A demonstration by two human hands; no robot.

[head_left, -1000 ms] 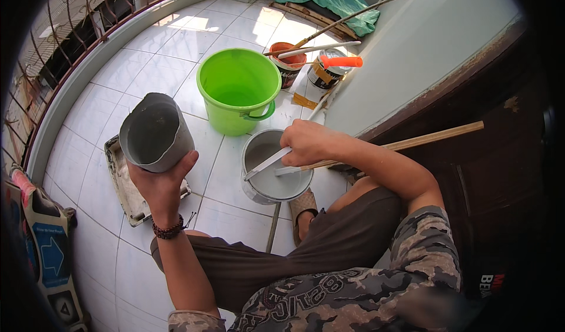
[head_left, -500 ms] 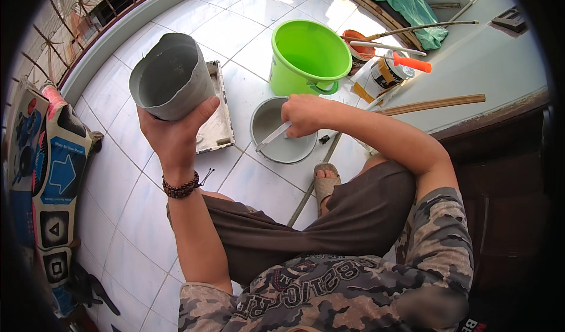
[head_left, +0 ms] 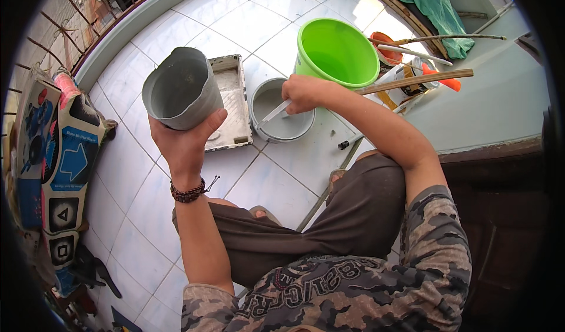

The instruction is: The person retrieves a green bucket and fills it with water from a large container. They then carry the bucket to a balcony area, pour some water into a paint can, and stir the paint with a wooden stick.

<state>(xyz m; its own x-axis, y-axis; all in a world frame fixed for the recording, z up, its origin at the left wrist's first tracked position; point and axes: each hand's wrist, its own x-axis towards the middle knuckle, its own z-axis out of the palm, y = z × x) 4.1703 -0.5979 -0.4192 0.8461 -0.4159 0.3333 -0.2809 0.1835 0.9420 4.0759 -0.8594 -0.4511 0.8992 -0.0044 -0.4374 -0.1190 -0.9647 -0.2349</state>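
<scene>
My left hand (head_left: 185,139) is closed round the lower part of a grey pot (head_left: 182,90) with a ragged rim, holding it up and tilted so that its inside shows. My right hand (head_left: 301,93) grips a pale, flat strip that looks like the handle (head_left: 273,115) of a small grey bucket (head_left: 284,133). The strip's lower end meets the bucket's rim at its near left. Grey material coats the inside of the bucket, which is partly covered by my hand. Beyond the pot lies a paint-stained tray (head_left: 238,111).
A bright green bucket (head_left: 338,52) stands behind my right hand. Farther right are an orange pot (head_left: 385,45), a white tub (head_left: 406,79), an orange-handled tool (head_left: 444,82) and wooden sticks (head_left: 426,82). A printed bag (head_left: 67,161) stands left, beneath a metal railing (head_left: 67,26).
The view has shifted. My right hand and the small grey bucket have moved together, away from me and closer to the tray. My left hand still holds the pot.
</scene>
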